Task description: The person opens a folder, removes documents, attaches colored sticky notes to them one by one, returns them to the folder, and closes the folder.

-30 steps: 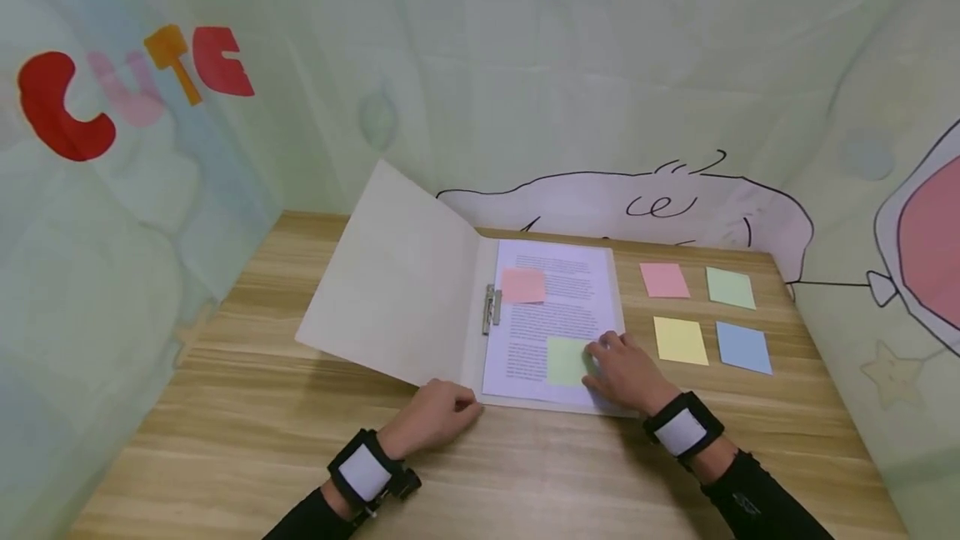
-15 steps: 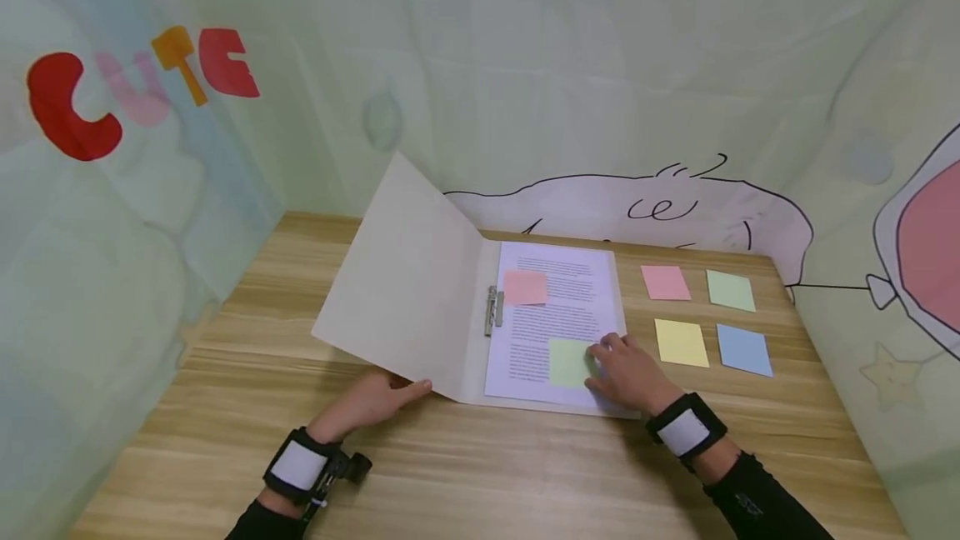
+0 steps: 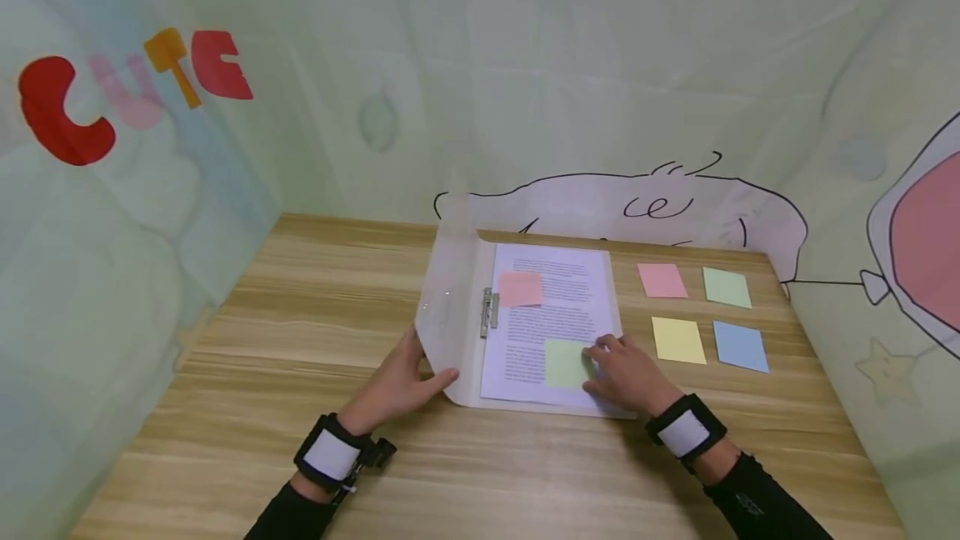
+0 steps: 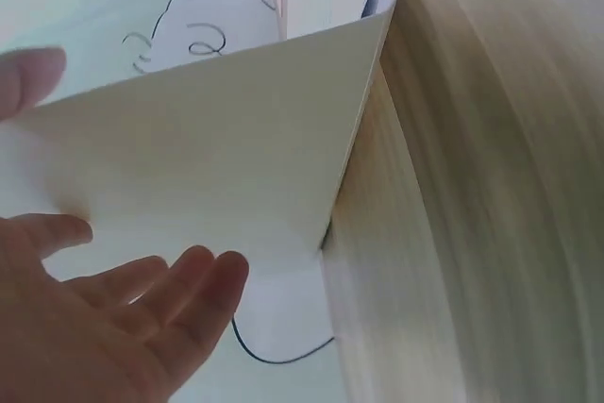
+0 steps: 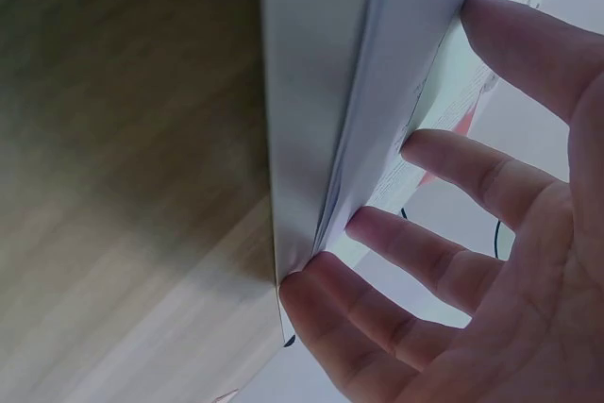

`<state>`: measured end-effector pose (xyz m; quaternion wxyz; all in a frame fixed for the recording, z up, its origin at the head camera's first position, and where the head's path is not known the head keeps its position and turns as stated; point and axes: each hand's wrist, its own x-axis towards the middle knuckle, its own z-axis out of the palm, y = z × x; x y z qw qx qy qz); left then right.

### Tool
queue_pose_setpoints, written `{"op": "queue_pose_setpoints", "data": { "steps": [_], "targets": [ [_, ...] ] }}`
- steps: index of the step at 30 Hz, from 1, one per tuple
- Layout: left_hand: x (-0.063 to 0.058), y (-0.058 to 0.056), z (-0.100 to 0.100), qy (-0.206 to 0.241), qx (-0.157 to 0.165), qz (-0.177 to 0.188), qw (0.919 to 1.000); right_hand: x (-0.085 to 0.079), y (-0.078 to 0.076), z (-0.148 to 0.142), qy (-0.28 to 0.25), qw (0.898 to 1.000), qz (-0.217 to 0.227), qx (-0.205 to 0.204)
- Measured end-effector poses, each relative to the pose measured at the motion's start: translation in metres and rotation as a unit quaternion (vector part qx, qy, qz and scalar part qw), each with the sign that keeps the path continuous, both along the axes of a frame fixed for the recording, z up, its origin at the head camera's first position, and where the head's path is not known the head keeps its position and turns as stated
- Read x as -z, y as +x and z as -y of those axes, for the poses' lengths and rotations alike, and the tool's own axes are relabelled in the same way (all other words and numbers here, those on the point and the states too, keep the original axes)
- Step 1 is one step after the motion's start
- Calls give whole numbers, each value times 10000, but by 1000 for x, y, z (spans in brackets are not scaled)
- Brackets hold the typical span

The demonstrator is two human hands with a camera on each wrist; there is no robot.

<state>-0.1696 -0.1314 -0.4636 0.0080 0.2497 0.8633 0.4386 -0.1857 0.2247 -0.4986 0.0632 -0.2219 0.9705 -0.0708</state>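
A file folder (image 3: pixel 468 357) with a metal clip (image 3: pixel 489 312) lies on the wooden table, its cover (image 3: pixel 442 298) tilted up at the left. My left hand (image 3: pixel 397 382) is at the cover's lower edge; in the left wrist view the index fingertip touches its outer face and the thumb is past the edge on the inner side. Printed sheets (image 3: pixel 558 315) lie in the folder, bearing a pink sticky note (image 3: pixel 521 289) and a green sticky note (image 3: pixel 564 363). My right hand (image 3: pixel 628 373) rests its fingertips by the green note and the sheets' right edge, fingers spread.
To the folder's right, a pink note (image 3: pixel 662 281), a pale green note (image 3: pixel 727 287), a yellow note (image 3: pixel 678 340) and a blue note (image 3: pixel 741 347) lie flat on the table (image 3: pixel 300 315). A printed curtain (image 3: pixel 525 65) stands behind the table.
The folder's cover has swung further up and to the right. My left hand moved left from the folder's front edge, then up behind the cover. My right hand stays in place.
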Motion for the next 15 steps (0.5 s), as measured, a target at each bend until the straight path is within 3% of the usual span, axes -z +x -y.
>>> {"op": "queue_pose_setpoints", "data": {
  "steps": [5, 8, 15],
  "targets": [
    [-5, -1, -13, -676, 109, -336, 9971, -2, 0, 1, 4, 10000, -24, -17],
    [-7, -1, -19, -772, 210, -170, 9967, -3, 0, 2, 14, 10000, -48, -51],
    [-9, -8, -31, -1071, 852, 98, 9905, -1, 2, 3, -41, 10000, -11, -71]
  ]
}}
